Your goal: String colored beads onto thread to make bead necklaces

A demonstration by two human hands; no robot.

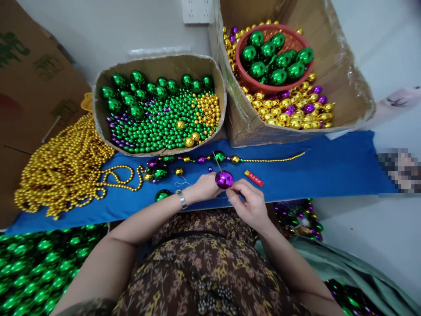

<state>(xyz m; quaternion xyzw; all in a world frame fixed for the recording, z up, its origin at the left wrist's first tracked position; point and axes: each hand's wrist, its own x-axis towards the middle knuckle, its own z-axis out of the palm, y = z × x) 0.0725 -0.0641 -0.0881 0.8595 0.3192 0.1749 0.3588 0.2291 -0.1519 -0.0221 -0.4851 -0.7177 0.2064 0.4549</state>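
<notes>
A large shiny purple bead [224, 179] is held up over the blue cloth, with a thin needle [217, 161] sticking out of its top. My left hand [206, 186] grips the bead from its left side; the fingertips are partly hidden behind it. At the bead's lower right, my right hand [249, 202] is closed in a pinch, and what lies between its fingertips is too small to make out. Just beyond my hands lies a strung row of mixed beads, including a green bead [218, 156] and a gold bead [234, 159]. A small purple bead [210, 169] lies loose nearby.
A cardboard box [158, 151] of green, gold and purple beads stands behind. Right of it, a taller carton [243, 137] holds gold beads and a red basin [241, 74] of green ones. Gold bead strands [66, 162] pile up left. A red packet [254, 178] lies right.
</notes>
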